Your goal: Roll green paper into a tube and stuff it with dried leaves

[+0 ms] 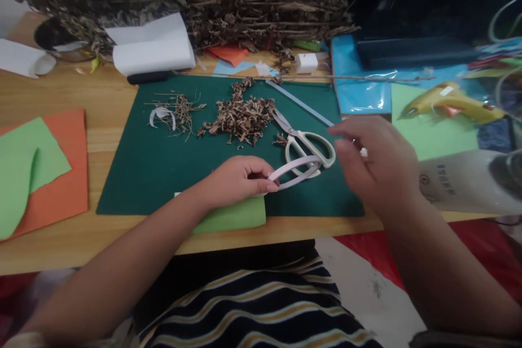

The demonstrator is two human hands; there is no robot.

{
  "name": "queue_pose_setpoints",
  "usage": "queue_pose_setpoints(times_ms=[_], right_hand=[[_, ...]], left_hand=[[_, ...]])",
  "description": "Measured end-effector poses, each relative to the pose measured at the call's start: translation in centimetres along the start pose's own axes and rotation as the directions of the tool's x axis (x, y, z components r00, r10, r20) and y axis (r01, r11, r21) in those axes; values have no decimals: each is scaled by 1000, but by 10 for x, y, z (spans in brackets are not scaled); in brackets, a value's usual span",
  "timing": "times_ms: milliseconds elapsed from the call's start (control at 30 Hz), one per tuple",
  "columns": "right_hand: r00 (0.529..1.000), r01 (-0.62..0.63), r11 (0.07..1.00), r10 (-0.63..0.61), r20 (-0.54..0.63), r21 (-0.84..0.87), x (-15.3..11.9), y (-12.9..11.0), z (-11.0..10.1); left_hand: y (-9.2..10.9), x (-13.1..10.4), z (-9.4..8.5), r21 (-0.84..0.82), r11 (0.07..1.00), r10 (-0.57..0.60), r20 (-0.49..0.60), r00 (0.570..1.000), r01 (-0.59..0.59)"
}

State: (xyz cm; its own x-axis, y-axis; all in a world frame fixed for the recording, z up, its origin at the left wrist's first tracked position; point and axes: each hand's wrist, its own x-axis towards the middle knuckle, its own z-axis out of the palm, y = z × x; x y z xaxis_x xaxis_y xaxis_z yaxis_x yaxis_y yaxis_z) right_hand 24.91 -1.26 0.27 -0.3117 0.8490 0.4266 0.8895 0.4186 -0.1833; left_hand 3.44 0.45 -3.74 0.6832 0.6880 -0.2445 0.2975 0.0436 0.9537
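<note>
My left hand (248,179) pinches a narrow white strip (297,163), bent into a long loop, between thumb and fingers. The loop's far end overlaps the handles of the white-handled scissors (304,141), which lie slightly open on the green cutting mat (138,174). To the right, my right hand (377,166) hovers with fingers curled and thumb close to the index finger. A small white bit shows between them; what it belongs to is unclear. Just beyond its fingertips lies a translucent glue stick (299,102). Under my left wrist is a piece of green paper (232,215).
Crumbled dry leaves (242,119) and thin stems (179,111) lie on the mat. A yellow glue gun (452,103) and a white bottle (460,179) stand at right. Green and orange sheets (65,157) lie left. Behind are a white paper roll (153,49) and dried plants (261,5).
</note>
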Motion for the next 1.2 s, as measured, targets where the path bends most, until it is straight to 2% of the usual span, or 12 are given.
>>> queue_pose_setpoints(times_ms=[67, 167, 233, 400, 567, 767, 900, 1033, 1133, 1167, 1200], right_hand=[[983, -154, 986, 159, 92, -57, 2, 9, 11], [915, -184, 974, 220, 337, -136, 6, 15, 26], [862, -189, 964, 254, 440, -186, 7, 14, 32], [802, -161, 944, 296, 518, -289, 15, 8, 31], [692, -109, 887, 392, 606, -449, 33, 4, 33], [716, -151, 886, 403, 570, -438, 31, 4, 39], [741, -252, 882, 441, 506, -398, 36, 0, 29], [773, -412, 875, 483, 411, -253, 36, -2, 0], [781, -549, 833, 540, 315, -65, 7, -1, -34], [822, -524, 851, 501, 273, 17, -8, -1, -46], [875, -405, 913, 370, 312, 55, -25, -3, -57]], left_hand=[[-1, -1, 0, 10, 1000, -4, -4, 1000, 4], [-1, -2, 0, 27, 999, 35, -19, 999, -35], [-2, -2, -1, 46, 996, 75, -22, 997, -74], [-3, -2, -3, 100, 987, 128, 6, 992, -128], [-5, -3, -2, 147, 972, 179, 35, 983, -182], [-7, -2, -1, 189, 955, 220, 61, 974, -228], [-9, -2, -1, 189, 949, 244, 62, 968, -251], [-10, -2, -1, 176, 946, 266, 60, 962, -272], [-10, -3, 0, 187, 935, 293, 70, 953, -301], [-10, -3, 0, 191, 931, 301, 75, 951, -310], [-9, -3, 0, 194, 929, 306, 78, 949, -316]])
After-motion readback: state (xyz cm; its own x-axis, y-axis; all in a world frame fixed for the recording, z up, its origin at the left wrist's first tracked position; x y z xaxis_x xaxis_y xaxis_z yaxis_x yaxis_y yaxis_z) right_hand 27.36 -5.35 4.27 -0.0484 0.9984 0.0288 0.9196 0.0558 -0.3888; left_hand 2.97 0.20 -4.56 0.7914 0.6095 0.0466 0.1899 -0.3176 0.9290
